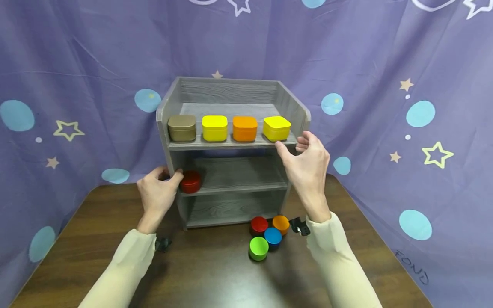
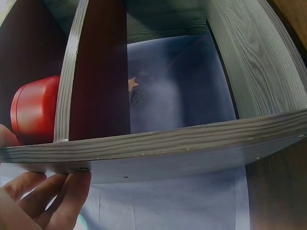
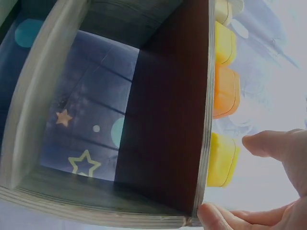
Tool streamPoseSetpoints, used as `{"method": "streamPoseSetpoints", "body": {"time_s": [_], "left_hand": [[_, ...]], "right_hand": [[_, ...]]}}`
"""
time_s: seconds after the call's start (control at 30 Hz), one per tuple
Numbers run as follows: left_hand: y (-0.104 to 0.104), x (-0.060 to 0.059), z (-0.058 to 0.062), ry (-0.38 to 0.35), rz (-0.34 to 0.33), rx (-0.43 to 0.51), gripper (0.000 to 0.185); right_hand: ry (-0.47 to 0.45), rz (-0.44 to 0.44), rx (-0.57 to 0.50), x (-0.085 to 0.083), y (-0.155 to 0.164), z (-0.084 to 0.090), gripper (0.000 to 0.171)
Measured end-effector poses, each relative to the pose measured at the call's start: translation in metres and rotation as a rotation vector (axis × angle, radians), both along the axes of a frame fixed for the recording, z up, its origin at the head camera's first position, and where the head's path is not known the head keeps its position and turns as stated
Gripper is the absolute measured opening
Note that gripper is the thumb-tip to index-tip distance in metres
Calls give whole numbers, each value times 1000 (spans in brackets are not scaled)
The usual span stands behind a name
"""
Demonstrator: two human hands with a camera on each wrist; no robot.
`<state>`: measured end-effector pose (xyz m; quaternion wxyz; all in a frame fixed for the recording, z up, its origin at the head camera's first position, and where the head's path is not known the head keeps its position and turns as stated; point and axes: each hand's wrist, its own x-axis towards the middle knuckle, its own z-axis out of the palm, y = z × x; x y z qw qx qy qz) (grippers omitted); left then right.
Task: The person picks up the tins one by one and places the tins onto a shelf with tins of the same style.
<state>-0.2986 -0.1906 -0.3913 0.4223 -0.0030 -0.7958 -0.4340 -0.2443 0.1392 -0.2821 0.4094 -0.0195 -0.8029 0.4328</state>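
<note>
A grey wooden shelf unit (image 1: 231, 167) stands upright on the table. My left hand (image 1: 158, 192) grips its left side panel, with the thumb inside and the fingers on the outer face. Beside that thumb, a round red tin (image 1: 191, 183) sits at the left end of the middle shelf. At the top right my right hand (image 1: 310, 169) has its thumb apart from the fingers. In the right wrist view its fingertips (image 3: 211, 218) are at the shelf's front corner, and the thumb is just off the right-hand yellow square tin (image 1: 277, 129).
Along the top shelf's front stand a brown-gold square tin (image 1: 182, 128), another yellow tin (image 1: 214, 128) and an orange one (image 1: 244, 129). Round red (image 1: 259, 225), orange (image 1: 281, 223), blue (image 1: 273, 237) and green (image 1: 258, 248) tins cluster before the unit on the wooden table (image 1: 208, 273). A patterned curtain (image 1: 115, 51) hangs behind.
</note>
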Motion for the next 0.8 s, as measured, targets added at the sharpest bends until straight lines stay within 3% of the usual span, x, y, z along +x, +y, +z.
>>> {"method": "streamPoseSetpoints", "body": {"time_s": [0.3,0.8], "left_hand": [[-1,0,0,-1,5,-4,22],[0,1,1,16,-5,-3,20]], "right_hand": [[-97,86,1,12,20,-31,67],[-400,193,53,17,79,-129,62]]}}
